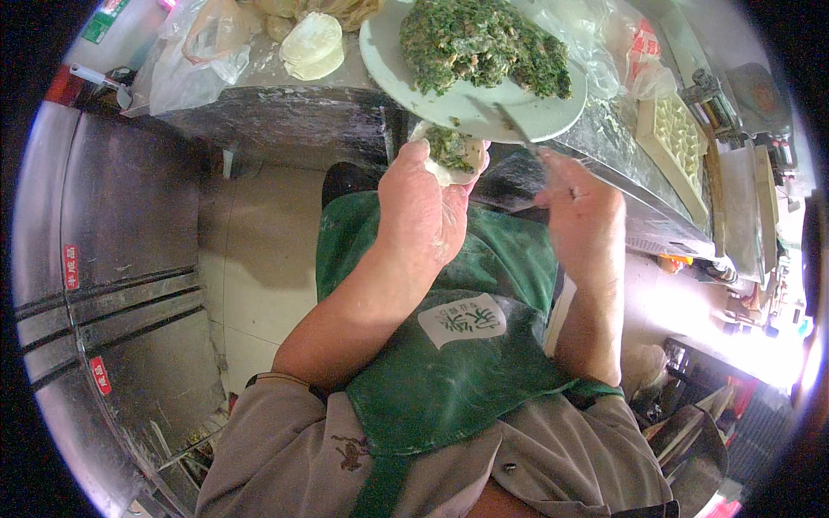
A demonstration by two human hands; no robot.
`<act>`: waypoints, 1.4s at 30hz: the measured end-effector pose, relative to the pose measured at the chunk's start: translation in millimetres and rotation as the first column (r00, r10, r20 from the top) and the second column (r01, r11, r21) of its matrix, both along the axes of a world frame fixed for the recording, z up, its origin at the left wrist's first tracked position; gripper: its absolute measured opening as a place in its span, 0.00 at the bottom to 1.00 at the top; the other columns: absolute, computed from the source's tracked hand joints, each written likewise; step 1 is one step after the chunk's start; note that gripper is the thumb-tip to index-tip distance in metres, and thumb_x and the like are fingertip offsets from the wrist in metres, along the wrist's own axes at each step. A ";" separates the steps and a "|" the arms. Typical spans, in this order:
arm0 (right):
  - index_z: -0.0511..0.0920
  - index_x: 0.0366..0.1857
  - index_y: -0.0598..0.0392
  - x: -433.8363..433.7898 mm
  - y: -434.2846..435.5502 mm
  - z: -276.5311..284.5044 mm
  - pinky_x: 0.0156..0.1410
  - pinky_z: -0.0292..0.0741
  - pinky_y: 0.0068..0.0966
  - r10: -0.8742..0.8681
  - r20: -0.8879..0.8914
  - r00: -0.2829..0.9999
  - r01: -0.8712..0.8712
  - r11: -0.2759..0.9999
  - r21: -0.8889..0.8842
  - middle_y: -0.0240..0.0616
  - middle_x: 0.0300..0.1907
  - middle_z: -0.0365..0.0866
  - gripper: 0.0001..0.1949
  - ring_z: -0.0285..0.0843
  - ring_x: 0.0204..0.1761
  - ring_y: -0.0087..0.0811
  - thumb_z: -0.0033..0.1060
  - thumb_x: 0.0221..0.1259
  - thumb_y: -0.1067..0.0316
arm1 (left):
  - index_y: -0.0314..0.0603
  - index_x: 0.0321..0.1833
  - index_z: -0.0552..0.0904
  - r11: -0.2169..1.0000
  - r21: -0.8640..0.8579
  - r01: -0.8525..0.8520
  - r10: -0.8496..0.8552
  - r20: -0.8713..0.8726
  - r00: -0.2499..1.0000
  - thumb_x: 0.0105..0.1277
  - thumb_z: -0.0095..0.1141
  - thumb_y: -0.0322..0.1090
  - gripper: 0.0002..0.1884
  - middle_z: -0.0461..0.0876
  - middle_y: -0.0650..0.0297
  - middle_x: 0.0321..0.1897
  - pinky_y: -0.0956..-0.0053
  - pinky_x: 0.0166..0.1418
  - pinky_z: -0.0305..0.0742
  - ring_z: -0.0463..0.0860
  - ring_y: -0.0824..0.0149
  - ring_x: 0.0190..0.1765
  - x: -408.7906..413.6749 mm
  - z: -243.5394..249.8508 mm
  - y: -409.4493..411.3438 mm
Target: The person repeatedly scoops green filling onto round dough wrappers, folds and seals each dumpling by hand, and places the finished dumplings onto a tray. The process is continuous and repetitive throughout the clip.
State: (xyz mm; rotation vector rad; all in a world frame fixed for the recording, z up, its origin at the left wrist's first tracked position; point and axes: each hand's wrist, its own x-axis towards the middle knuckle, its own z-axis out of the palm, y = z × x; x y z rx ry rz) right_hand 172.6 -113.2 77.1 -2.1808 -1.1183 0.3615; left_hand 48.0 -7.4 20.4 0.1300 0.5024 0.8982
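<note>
My left hand [424, 201] cups a round dough wrapper [480, 155] in front of the counter edge. On the wrapper lies a patch of chopped green filling [447, 147]. My right hand [579, 201] grips a thin, flat stick-like tool [515, 123]; motion blurs it, so I cannot tell its exact kind. The tool's far end is over the near part of a pale round plate [382, 58], which juts past the counter edge. A large mound of green filling flecked with lighter bits [486, 45] is heaped on this plate.
A floury stack of wrappers [313, 46] sits left of the plate, near clear plastic bags [194, 61]. At right, a cream compartmented tray [673, 146] lies along the metal counter [599, 133]. Stainless-steel cabinet doors [136, 194] stand at left. My green apron [447, 382] covers my lap.
</note>
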 end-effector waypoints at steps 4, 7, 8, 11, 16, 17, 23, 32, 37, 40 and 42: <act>0.83 0.52 0.52 -22.4 9.1 -7.2 0.41 0.80 0.33 0.143 0.014 0.990 -0.144 0.986 0.079 0.46 0.28 0.85 0.14 0.85 0.33 0.40 0.54 0.64 0.71 | 0.30 0.64 0.71 0.999 -0.031 -0.007 0.005 -0.073 0.997 0.76 0.36 0.36 0.21 0.79 0.49 0.58 0.55 0.63 0.79 0.81 0.49 0.58 -3.4 3.7 0.6; 0.82 0.53 0.49 -26.9 8.8 -16.7 0.38 0.80 0.39 0.260 0.100 0.960 -0.270 0.957 0.105 0.47 0.30 0.83 0.16 0.84 0.32 0.49 0.55 0.61 0.73 | 0.31 0.64 0.71 1.000 -0.001 0.001 -0.001 -0.093 0.996 0.76 0.37 0.37 0.21 0.79 0.49 0.58 0.56 0.65 0.77 0.81 0.51 0.59 -7.3 3.3 -0.2; 0.83 0.53 0.49 -27.8 8.5 -19.1 0.37 0.80 0.39 0.289 0.154 0.945 -0.306 0.946 0.103 0.46 0.30 0.82 0.16 0.83 0.31 0.48 0.56 0.61 0.73 | 0.31 0.64 0.71 1.000 0.010 0.015 -0.014 -0.081 0.997 0.76 0.37 0.38 0.21 0.79 0.49 0.58 0.56 0.66 0.77 0.81 0.51 0.59 -10.1 4.9 -0.2; 0.83 0.53 0.46 -26.4 2.0 -19.2 0.34 0.79 0.40 0.363 0.243 0.900 -0.384 0.922 0.042 0.43 0.30 0.81 0.17 0.82 0.29 0.48 0.57 0.60 0.73 | 0.32 0.64 0.72 0.994 0.062 0.090 -0.089 -0.013 0.996 0.75 0.39 0.39 0.22 0.79 0.48 0.59 0.54 0.69 0.74 0.80 0.51 0.61 -23.1 -4.2 -0.3; 0.84 0.53 0.44 -10.6 -15.9 -18.0 0.32 0.79 0.38 0.472 0.225 0.852 -0.489 0.872 0.022 0.41 0.30 0.81 0.19 0.82 0.28 0.47 0.59 0.57 0.75 | 0.32 0.63 0.74 0.974 0.072 0.216 -0.220 0.050 0.974 0.73 0.41 0.39 0.22 0.79 0.43 0.59 0.51 0.72 0.69 0.78 0.48 0.64 -46.0 -26.3 -4.5; 0.84 0.52 0.44 -8.5 -18.7 -19.3 0.32 0.79 0.38 0.473 0.222 0.852 -0.493 0.869 0.041 0.40 0.30 0.81 0.19 0.81 0.28 0.47 0.59 0.56 0.75 | 0.32 0.63 0.74 0.972 0.065 0.225 -0.227 0.032 0.973 0.73 0.41 0.39 0.22 0.79 0.43 0.60 0.51 0.72 0.69 0.78 0.48 0.64 -47.6 -27.3 -7.7; 0.86 0.49 0.47 6.4 -27.1 -25.8 0.34 0.80 0.34 0.550 0.286 0.784 -0.583 0.812 0.036 0.40 0.33 0.84 0.19 0.83 0.29 0.45 0.62 0.51 0.76 | 0.31 0.62 0.75 0.963 0.031 0.268 -0.266 -0.054 0.963 0.75 0.41 0.40 0.21 0.80 0.44 0.60 0.52 0.69 0.72 0.78 0.49 0.65 -48.9 -25.3 -20.5; 0.85 0.46 0.56 19.8 -32.4 -28.3 0.40 0.80 0.31 0.622 0.230 0.748 -0.649 0.758 0.064 0.46 0.38 0.85 0.14 0.85 0.36 0.44 0.62 0.55 0.80 | 0.31 0.60 0.77 0.917 0.059 0.393 -0.395 0.021 0.918 0.74 0.44 0.43 0.22 0.81 0.45 0.58 0.54 0.64 0.77 0.81 0.50 0.60 -51.1 -27.5 -29.0; 0.86 0.45 0.56 41.4 -45.0 -23.8 0.38 0.78 0.31 0.612 -0.026 0.791 -0.604 0.786 0.134 0.46 0.35 0.86 0.12 0.83 0.32 0.42 0.61 0.57 0.76 | 0.33 0.59 0.77 0.912 0.104 0.396 -0.395 -0.029 0.918 0.74 0.44 0.42 0.21 0.82 0.47 0.57 0.55 0.64 0.77 0.82 0.51 0.60 -53.5 -31.0 -29.9; 0.85 0.44 0.60 35.8 -41.8 -16.2 0.34 0.75 0.25 0.501 -0.345 0.794 -0.513 0.856 0.062 0.40 0.32 0.86 0.10 0.81 0.29 0.27 0.57 0.64 0.74 | 0.34 0.59 0.78 0.904 0.097 0.417 -0.414 -0.052 0.909 0.74 0.44 0.41 0.20 0.82 0.48 0.55 0.56 0.63 0.77 0.82 0.52 0.59 -50.4 -27.2 -35.2; 0.85 0.45 0.62 30.6 -35.6 -15.8 0.32 0.74 0.21 0.373 -0.507 0.777 -0.441 0.897 -0.017 0.36 0.31 0.85 0.10 0.77 0.26 0.20 0.56 0.66 0.72 | 0.34 0.58 0.78 0.899 0.112 0.424 -0.415 -0.096 0.905 0.75 0.44 0.41 0.20 0.83 0.48 0.54 0.56 0.63 0.77 0.82 0.52 0.58 -49.7 -26.9 -40.7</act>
